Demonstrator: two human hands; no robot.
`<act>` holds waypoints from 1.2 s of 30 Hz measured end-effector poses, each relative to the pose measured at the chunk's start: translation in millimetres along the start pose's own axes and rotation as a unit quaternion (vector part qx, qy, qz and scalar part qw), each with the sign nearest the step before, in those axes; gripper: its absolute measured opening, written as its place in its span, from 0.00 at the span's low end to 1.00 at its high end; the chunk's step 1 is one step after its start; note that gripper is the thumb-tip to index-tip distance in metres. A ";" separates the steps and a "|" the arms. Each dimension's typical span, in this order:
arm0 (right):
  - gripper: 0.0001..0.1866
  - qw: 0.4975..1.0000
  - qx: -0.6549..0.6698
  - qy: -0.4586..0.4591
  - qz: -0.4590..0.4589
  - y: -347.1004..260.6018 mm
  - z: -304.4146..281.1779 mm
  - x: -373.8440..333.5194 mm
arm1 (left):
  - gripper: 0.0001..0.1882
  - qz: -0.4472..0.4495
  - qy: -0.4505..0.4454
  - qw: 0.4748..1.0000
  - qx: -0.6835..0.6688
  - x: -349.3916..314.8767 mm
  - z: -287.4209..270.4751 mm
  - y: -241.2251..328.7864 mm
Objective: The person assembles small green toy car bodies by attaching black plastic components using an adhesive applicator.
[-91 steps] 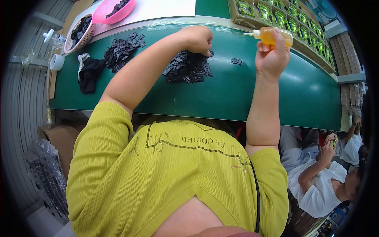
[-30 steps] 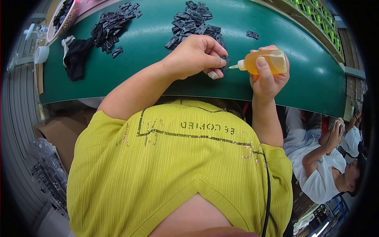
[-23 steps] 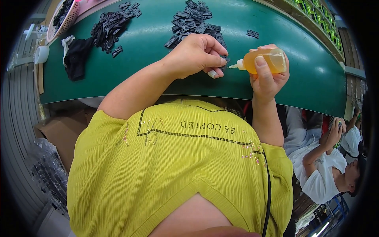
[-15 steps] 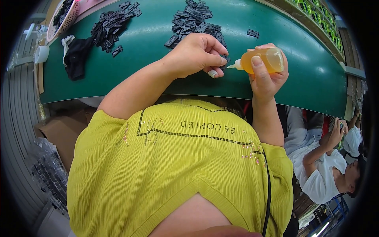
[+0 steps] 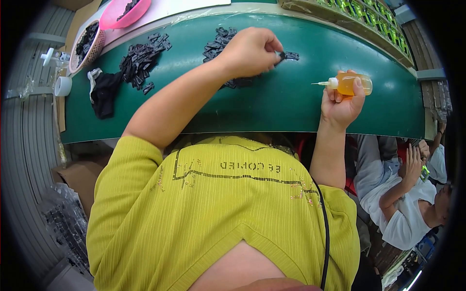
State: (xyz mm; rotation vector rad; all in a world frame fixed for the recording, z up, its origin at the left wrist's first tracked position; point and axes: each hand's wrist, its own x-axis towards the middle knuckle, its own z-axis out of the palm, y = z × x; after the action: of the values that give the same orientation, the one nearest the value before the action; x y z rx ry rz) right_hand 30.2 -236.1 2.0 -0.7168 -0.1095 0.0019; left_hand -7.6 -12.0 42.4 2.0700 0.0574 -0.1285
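Observation:
My left hand [image 5: 253, 52] reaches over the green table with its fingers pinched on a small black plastic part [image 5: 280, 57], mostly covered by the fingertips. Right beside that part, a flat black plastic piece [image 5: 292, 56] lies on the table; whether the two touch, I cannot tell. Farther right, my right hand [image 5: 343, 104] is wrapped round a clear squeeze bottle [image 5: 360, 84] of amber liquid. The bottle lies nearly level, its thin white nozzle tip [image 5: 320, 83] pointing left, apart from the black pieces. A pile of black plastic parts [image 5: 218, 43] is partly hidden behind my left hand and wrist.
Another heap of black parts [image 5: 141, 63] lies left, by a black-and-white cloth [image 5: 104, 92]. Baskets, one pale pink [image 5: 98, 46] and one bright pink [image 5: 141, 13], stand at the far left. Bright green items [image 5: 374, 19] line the far right edge. A person in white [image 5: 407, 208] sits at right.
My left hand has moved away from the nozzle, farther across the table to the lone black piece. My right hand has drawn the bottle off to the right. The view has shifted slightly.

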 end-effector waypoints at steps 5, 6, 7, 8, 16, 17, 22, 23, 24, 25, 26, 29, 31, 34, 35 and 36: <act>0.13 1.000 0.012 -0.017 0.001 0.6 -6.7 0.3 | 0.12 -0.001 0.032 0.983 0.183 52.4 14.5 -11.2; 0.14 1.000 0.017 -0.012 0.011 0.9 -5.5 -0.4 | 0.12 -0.001 0.037 0.982 0.185 55.9 20.3 -11.2; 0.14 0.999 0.023 -0.007 0.023 2.3 -5.3 -0.8 | 0.12 0.018 -0.002 0.986 0.164 53.2 26.8 -5.5; 0.14 0.999 0.027 -0.011 0.026 1.9 -5.1 -1.5 | 0.12 0.037 -0.040 0.988 0.142 48.5 32.1 -0.3; 0.15 0.998 0.022 0.005 0.053 -1.8 -6.3 -2.6 | 0.14 0.022 0.188 0.931 0.313 19.5 -15.1 -21.6; 0.15 0.999 0.015 0.003 0.052 -1.0 -5.3 -2.9 | 0.14 -0.017 0.180 0.926 0.332 17.2 -30.0 -27.0; 0.15 0.999 0.004 -0.006 0.042 1.6 -0.9 -6.0 | 0.15 -0.112 0.109 0.953 0.261 13.0 -62.9 -44.8; 0.15 0.999 0.002 -0.009 0.041 2.0 -2.6 -6.5 | 0.15 -0.118 0.119 0.959 0.227 10.9 -62.5 -44.6; 0.15 0.999 -0.001 -0.012 0.039 2.0 -4.2 -7.1 | 0.15 -0.123 0.128 0.965 0.193 8.4 -61.4 -43.7; 0.15 0.999 -0.001 -0.011 0.037 2.5 -5.6 -7.4 | 0.15 -0.121 0.127 0.965 0.193 5.6 -60.0 -42.4; 0.15 0.999 -0.003 -0.007 0.035 2.7 -7.0 -7.7 | 0.14 -0.095 0.163 0.966 0.178 1.4 -57.1 -40.3; 0.15 0.999 -0.006 0.006 0.034 2.4 -9.0 -11.8 | 0.13 -0.037 0.166 0.984 0.048 -17.6 -32.1 -27.9; 0.15 0.999 -0.011 0.018 0.034 2.8 -9.1 -15.3 | 0.12 -0.030 0.069 0.988 -0.138 -36.2 -8.9 -9.4; 0.15 0.999 -0.015 0.007 0.035 4.4 -6.0 -26.4 | 0.13 -0.107 -0.069 0.951 -0.282 -57.2 24.0 -0.2; 0.15 0.998 -0.047 -0.035 0.000 5.0 -4.5 -29.1 | 0.13 -0.117 -0.078 0.947 -0.289 -58.0 31.2 -5.4; 0.15 0.993 -0.080 -0.078 -0.034 4.5 -3.6 -33.5 | 0.13 -0.126 -0.087 0.943 -0.296 -58.8 37.9 -10.8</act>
State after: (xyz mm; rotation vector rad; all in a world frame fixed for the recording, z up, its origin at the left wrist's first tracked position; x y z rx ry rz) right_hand -2.6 -236.4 -7.0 -0.8718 -0.2869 -0.0154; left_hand -69.6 -39.2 21.7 1.4354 0.2261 -0.4013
